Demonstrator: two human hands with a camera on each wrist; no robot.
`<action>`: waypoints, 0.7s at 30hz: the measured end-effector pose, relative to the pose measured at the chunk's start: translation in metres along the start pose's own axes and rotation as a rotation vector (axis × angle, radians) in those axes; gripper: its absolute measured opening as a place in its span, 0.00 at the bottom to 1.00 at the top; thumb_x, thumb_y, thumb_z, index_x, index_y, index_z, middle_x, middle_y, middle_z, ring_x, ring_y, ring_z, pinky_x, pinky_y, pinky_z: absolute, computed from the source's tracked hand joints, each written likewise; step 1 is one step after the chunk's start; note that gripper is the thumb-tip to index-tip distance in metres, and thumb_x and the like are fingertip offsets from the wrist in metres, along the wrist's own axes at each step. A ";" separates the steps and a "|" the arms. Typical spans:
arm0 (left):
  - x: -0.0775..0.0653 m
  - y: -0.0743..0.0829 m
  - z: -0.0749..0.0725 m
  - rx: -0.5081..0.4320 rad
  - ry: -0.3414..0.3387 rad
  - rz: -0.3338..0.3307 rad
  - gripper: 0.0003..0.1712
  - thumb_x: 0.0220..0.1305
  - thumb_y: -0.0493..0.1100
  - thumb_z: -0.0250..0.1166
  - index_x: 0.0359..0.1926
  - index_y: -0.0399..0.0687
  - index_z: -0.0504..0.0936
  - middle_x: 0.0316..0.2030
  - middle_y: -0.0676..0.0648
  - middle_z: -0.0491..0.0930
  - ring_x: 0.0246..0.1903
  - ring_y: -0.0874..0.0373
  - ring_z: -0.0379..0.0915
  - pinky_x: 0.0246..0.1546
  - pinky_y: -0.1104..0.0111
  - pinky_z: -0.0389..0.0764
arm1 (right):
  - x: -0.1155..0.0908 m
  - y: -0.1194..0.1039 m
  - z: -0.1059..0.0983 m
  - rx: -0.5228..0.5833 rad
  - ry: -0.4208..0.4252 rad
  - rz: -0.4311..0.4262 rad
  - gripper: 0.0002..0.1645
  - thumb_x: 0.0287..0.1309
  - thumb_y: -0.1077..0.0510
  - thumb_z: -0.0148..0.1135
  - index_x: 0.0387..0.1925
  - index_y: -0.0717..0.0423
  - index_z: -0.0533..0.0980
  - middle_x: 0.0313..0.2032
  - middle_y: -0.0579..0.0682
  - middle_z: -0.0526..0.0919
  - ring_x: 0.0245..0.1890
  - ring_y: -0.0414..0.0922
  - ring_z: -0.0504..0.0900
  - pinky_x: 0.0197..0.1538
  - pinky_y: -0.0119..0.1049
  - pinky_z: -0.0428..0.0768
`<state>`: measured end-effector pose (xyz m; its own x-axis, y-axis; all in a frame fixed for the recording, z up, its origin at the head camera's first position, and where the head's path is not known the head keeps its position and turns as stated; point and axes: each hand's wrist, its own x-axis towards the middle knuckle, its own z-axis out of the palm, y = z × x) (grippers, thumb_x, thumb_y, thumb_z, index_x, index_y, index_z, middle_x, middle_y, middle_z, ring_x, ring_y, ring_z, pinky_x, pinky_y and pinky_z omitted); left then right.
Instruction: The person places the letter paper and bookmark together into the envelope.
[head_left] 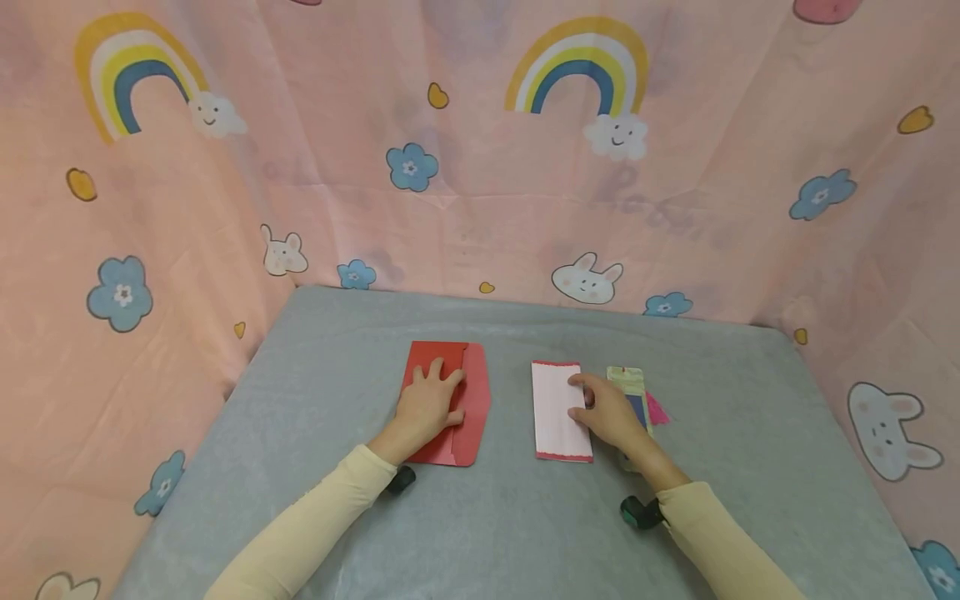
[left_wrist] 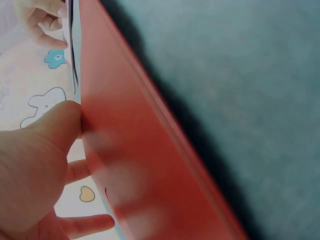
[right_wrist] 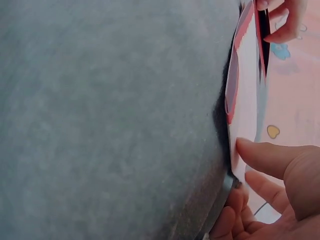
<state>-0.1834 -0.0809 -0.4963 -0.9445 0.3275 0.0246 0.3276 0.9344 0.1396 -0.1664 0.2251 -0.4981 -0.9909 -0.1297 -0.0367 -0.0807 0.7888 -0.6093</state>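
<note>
Head view: the red envelope (head_left: pixel 438 446) lies at 10 o'clock from the middle of the grey table (head_left: pixel 510 517), its lighter flap (head_left: pixel 478 400) on the 3 o'clock side. The left hand (head_left: pixel 426 408) rests on it, fingers spread and grasping nothing. At the envelope's 3 o'clock, well apart, sits a white paper piece (head_left: pixel 557 412) with red bands at its 12 and 6 o'clock ends. The right hand (head_left: pixel 613 412) touches its 3 o'clock edge with thumb and forefinger; I cannot tell whether they pinch it. Partly beneath that hand lies a greenish strip (head_left: pixel 627 379), a pink tassel (head_left: pixel 657 408) at its 3 o'clock. Behind, at 12 o'clock, hangs a pink curtain (head_left: pixel 480 225) showing 2 rainbows.
</note>
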 end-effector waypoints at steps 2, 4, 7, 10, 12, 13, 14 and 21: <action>0.000 0.000 0.000 0.007 -0.001 -0.001 0.34 0.57 0.56 0.71 0.64 0.57 0.73 0.62 0.38 0.68 0.52 0.40 0.69 0.24 0.61 0.81 | 0.000 0.001 0.000 0.022 -0.006 0.009 0.28 0.55 0.63 0.69 0.58 0.61 0.74 0.29 0.53 0.70 0.26 0.44 0.66 0.28 0.34 0.65; -0.001 0.000 0.000 0.012 0.000 0.000 0.34 0.56 0.56 0.71 0.63 0.57 0.73 0.62 0.38 0.69 0.51 0.41 0.69 0.24 0.61 0.81 | 0.000 0.002 0.001 0.036 -0.012 0.013 0.28 0.55 0.63 0.69 0.58 0.60 0.73 0.28 0.52 0.70 0.24 0.43 0.66 0.27 0.33 0.65; -0.001 0.000 0.001 0.013 0.006 0.002 0.34 0.56 0.56 0.71 0.63 0.57 0.73 0.61 0.38 0.69 0.51 0.41 0.69 0.25 0.60 0.82 | 0.001 0.004 0.001 0.053 -0.017 0.013 0.28 0.55 0.63 0.68 0.58 0.58 0.73 0.27 0.51 0.70 0.23 0.43 0.66 0.26 0.33 0.66; -0.001 0.001 0.001 0.012 0.008 0.000 0.34 0.56 0.56 0.71 0.63 0.57 0.73 0.61 0.38 0.69 0.51 0.41 0.69 0.26 0.60 0.82 | 0.001 0.004 0.000 0.073 -0.025 0.009 0.27 0.56 0.63 0.67 0.59 0.58 0.73 0.27 0.51 0.70 0.23 0.43 0.67 0.26 0.33 0.66; -0.001 0.001 0.001 0.010 0.008 0.000 0.34 0.56 0.56 0.71 0.63 0.57 0.73 0.61 0.38 0.69 0.51 0.41 0.69 0.26 0.60 0.82 | 0.001 0.005 -0.001 0.087 -0.025 0.005 0.27 0.56 0.63 0.67 0.59 0.58 0.74 0.27 0.52 0.71 0.24 0.44 0.67 0.27 0.32 0.67; -0.001 0.001 0.001 0.009 0.007 -0.001 0.34 0.56 0.56 0.71 0.63 0.57 0.73 0.61 0.38 0.69 0.51 0.41 0.69 0.26 0.60 0.82 | 0.001 0.005 -0.001 0.091 -0.025 -0.002 0.27 0.56 0.64 0.67 0.58 0.59 0.74 0.27 0.52 0.71 0.24 0.44 0.67 0.27 0.32 0.67; -0.001 0.001 0.001 0.009 0.006 -0.001 0.34 0.56 0.56 0.71 0.63 0.57 0.73 0.61 0.38 0.69 0.51 0.41 0.69 0.26 0.60 0.82 | 0.001 0.006 -0.002 0.094 -0.021 -0.013 0.26 0.56 0.64 0.67 0.58 0.60 0.75 0.27 0.52 0.71 0.25 0.44 0.68 0.27 0.32 0.67; -0.001 0.000 0.000 0.008 -0.007 -0.009 0.34 0.57 0.56 0.71 0.63 0.58 0.72 0.61 0.38 0.69 0.54 0.40 0.69 0.28 0.58 0.84 | 0.000 0.006 -0.008 0.099 -0.019 -0.093 0.23 0.56 0.67 0.66 0.55 0.62 0.77 0.29 0.51 0.73 0.28 0.43 0.70 0.31 0.30 0.70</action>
<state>-0.1825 -0.0809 -0.4964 -0.9472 0.3202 0.0167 0.3196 0.9383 0.1322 -0.1674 0.2347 -0.4953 -0.9772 -0.2120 0.0093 -0.1605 0.7097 -0.6859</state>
